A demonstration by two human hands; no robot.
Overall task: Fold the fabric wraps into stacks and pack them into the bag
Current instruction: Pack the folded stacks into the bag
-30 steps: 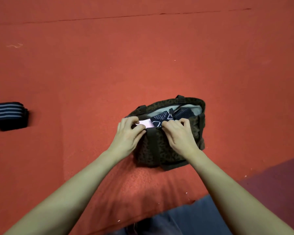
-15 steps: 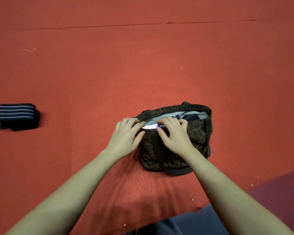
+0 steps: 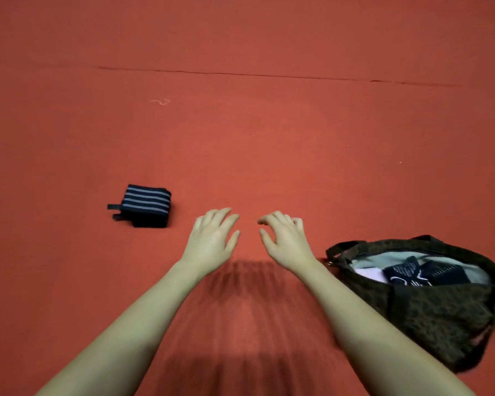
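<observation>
Folded striped wrap [image 3: 143, 205] is lying flat on the red floor [image 3: 269, 138], at the left, with two short dark tabs sticking out of its left edge. It is sitting well apart from both my hands, to the left of them and slightly farther from me.

My left hand [image 3: 212, 238] is hovering palm down over the floor, fingers nearly straight and loosely spread, gripping nothing. The wrap is lying to its left, not touching it.

My right hand [image 3: 283, 238] is hovering just beside the left one, a narrow gap between the thumbs. Its fingers are bending loosely at the knuckles, holding nothing.

The bag [image 3: 440, 315] is sitting at the right, near my right forearm, its dark patterned side facing me and its mouth gaping upward. Inside, against a pale grey lining, a dark wrap with light markings [image 3: 406, 274] is showing, and a pale pink piece [image 3: 367, 274] is lying to its left. Neither hand is touching the bag.
</observation>
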